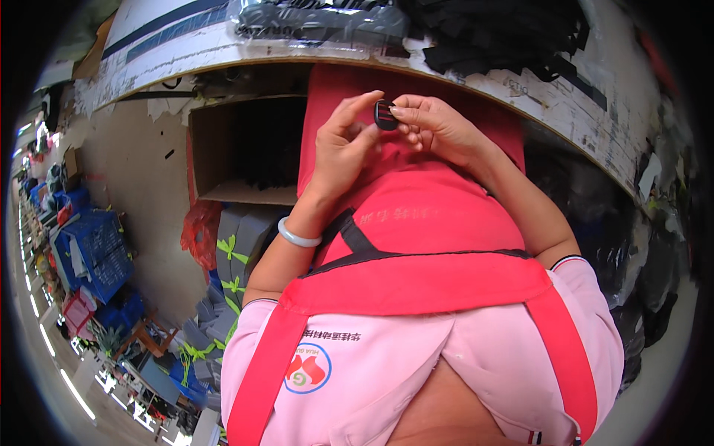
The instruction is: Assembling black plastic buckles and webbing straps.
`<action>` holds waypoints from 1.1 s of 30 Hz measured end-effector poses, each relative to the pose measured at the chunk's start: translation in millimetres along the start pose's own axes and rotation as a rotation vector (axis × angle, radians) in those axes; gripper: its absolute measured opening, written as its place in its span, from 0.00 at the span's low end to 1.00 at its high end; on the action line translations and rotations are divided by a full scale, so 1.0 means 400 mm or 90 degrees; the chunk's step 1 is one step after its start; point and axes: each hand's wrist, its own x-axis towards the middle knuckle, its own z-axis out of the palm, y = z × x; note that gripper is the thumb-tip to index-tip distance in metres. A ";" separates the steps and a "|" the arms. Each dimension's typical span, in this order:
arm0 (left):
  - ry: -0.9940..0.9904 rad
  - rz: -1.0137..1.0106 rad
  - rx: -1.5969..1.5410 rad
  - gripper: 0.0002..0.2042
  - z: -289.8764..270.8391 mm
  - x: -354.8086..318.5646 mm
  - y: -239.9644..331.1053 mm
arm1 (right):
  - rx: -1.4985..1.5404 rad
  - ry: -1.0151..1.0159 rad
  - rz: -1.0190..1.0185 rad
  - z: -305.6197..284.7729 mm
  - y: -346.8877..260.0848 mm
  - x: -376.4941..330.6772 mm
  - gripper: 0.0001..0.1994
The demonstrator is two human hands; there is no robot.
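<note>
both hands up in front of the chest, just short of the near edge of the workbench, working one small black oval piece. piece sits between the two hands, off the bench, over the red apron. left hand half curled, index finger stretched out over the top of the piece, thumb under it, pinching its left side. right hand curled tight, fingertips pressing the right side. looks like fitting or checking the piece. to do it well: keep the pinch on the rim, not the face, keep one hand steady while the other adjusts, hold it low enough to see. white bangle on the left wrist. open cardboard box under the bench's left part, black fabric pieces piled on the bench's far side.
</note>
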 end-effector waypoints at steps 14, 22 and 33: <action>-0.110 -0.390 -0.374 0.19 0.016 0.036 -0.017 | -1.291 0.559 -0.558 -0.058 -0.134 -0.129 0.15; -0.084 -0.348 -0.299 0.13 0.019 0.058 -0.020 | -1.179 0.438 -0.774 -0.016 -0.136 -0.121 0.11; 0.020 -0.146 -0.203 0.12 0.061 0.058 0.010 | -0.325 0.272 -0.152 0.057 -0.035 -0.092 0.11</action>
